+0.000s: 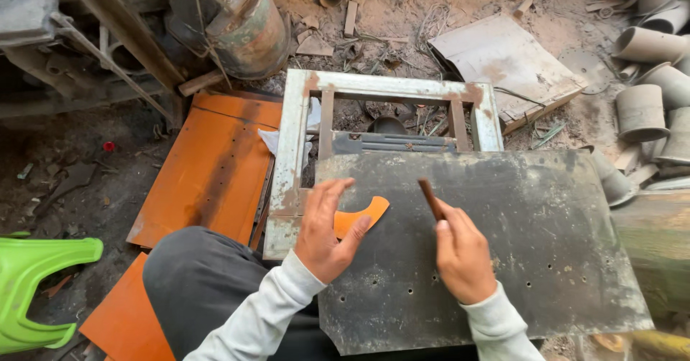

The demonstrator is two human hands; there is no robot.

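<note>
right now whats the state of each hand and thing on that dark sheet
left hand: flat, pressing down the orange cutout
orange cutout: lying flat on the dark metal sheet
right hand: gripping a brown stick
brown stick: tilted, tip near the sheet
dark metal sheet: flat over the frame

Orange template piece [357, 217]: small, flat, curved cutout edge on its far side. Lies flat on the dark metal sheet [517, 224], near-left area, pinned under my left hand [327, 232]. Thin brown stick [431, 198] in my right hand [463, 257], tip angled far-left, just right of the template.
</note>
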